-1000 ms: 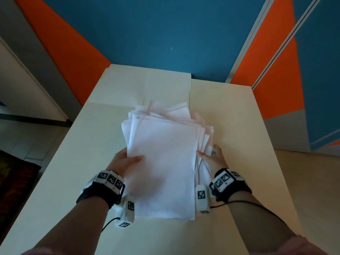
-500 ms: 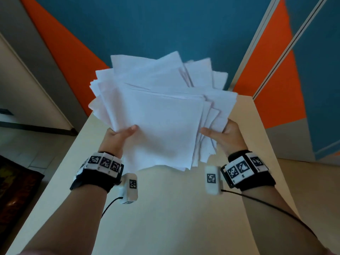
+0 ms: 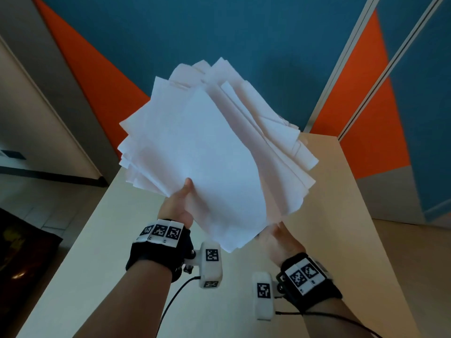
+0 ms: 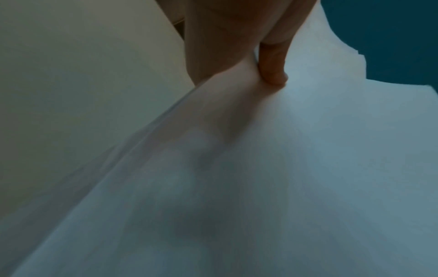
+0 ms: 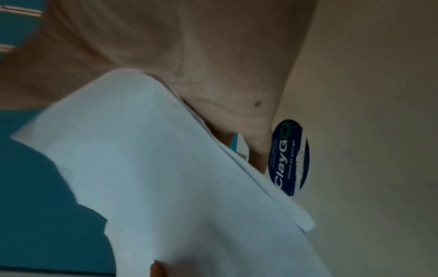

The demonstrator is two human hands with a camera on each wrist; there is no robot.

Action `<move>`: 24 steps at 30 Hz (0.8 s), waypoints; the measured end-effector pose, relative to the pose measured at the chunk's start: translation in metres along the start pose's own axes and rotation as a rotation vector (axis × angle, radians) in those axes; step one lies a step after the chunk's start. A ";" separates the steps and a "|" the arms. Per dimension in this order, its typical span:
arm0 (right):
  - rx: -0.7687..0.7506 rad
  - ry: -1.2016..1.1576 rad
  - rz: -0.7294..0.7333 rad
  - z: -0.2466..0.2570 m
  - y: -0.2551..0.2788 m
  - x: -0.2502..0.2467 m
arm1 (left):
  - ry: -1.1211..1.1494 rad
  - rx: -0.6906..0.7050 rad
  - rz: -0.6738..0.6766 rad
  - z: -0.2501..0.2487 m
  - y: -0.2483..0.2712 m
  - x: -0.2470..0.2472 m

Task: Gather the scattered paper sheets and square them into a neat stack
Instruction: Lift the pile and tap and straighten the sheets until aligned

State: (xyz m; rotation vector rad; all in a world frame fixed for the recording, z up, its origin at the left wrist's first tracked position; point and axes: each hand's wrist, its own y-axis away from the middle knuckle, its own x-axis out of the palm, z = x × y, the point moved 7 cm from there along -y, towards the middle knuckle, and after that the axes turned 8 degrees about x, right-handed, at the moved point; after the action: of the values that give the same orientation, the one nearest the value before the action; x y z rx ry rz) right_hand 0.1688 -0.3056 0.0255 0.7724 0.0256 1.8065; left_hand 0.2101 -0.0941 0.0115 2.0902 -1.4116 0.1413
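One bundle of white sheets [image 3: 207, 152] is held up in the air above the table [image 3: 341, 240], tilted so a corner points down toward the person. The sheets are fanned and uneven — edges step out on the far right and the near left, too many overlapping to count exactly.

Two hands are on it. The left hand [image 3: 177, 208] grips the bundle's left edge, thumb [image 4: 272, 71] pressed on the top sheet and the fingers hidden beneath. The right hand [image 3: 280, 242] is under the lower right edge, palm against the paper's underside; how far its fingers curl cannot be told from the head view, and the right wrist view shows only the palm [image 5: 213, 75] close against the paper's edge.

One round blue sticker [image 5: 290, 157] reading "ClayGo" lies on the table — seen past the right hand. Behind stands a blue and orange wall [image 3: 219, 32].
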 end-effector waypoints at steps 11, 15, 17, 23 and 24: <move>-0.205 0.129 -0.339 0.066 0.006 -0.014 | 0.077 0.056 0.316 -0.006 0.026 0.023; -0.109 0.223 -0.390 0.080 0.021 -0.044 | 0.307 0.158 0.367 -0.042 0.018 -0.030; -0.017 0.264 -0.421 0.075 0.024 -0.065 | 0.230 0.156 0.437 -0.052 0.019 -0.046; 0.086 0.447 -0.480 0.053 0.021 -0.079 | -0.404 0.053 0.412 -0.036 0.021 -0.030; 0.051 0.469 -0.514 0.055 0.021 -0.077 | -0.400 0.100 0.377 -0.036 0.019 -0.030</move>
State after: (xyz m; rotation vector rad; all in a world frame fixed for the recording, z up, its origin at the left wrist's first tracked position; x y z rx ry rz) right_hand 0.1928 -0.3987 0.0389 0.3178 0.5316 1.4544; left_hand 0.1899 -0.0552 0.0368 1.9803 -2.0715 -0.0630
